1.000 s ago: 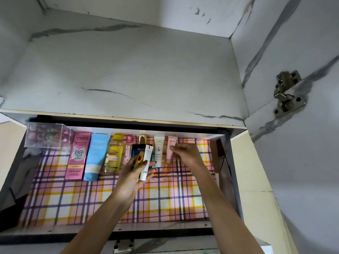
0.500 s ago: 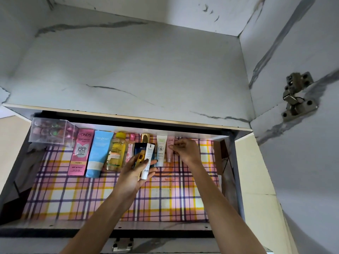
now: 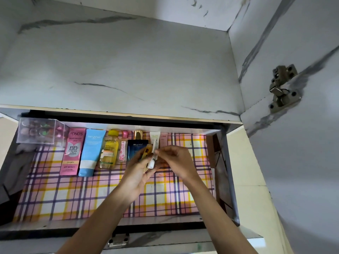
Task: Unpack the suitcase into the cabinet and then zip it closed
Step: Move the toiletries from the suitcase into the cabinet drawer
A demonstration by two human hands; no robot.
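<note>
Slanting slim white tube (image 3: 151,159) beside yellow tube (image 3: 146,150).

Cabinet panels (image 3: 119,70) were smooth, matt, marble-patterned laminate; hinge (image 3: 282,88) was dull grey metal; shelf liner (image 3: 91,195) a checked sheet with slight sheen; storage box (image 3: 40,131) clear hard plastic; blue tube (image 3: 91,153) glossy plastic; pink carton (image 3: 72,151) printed card; yellow bottle (image 3: 109,151) translucent plastic.

Blocked along the back by a row of tubes and bottles (image 3: 110,149), back left by a clear box (image 3: 39,131); open across the plaid liner (image 3: 73,195) in front.
</note>
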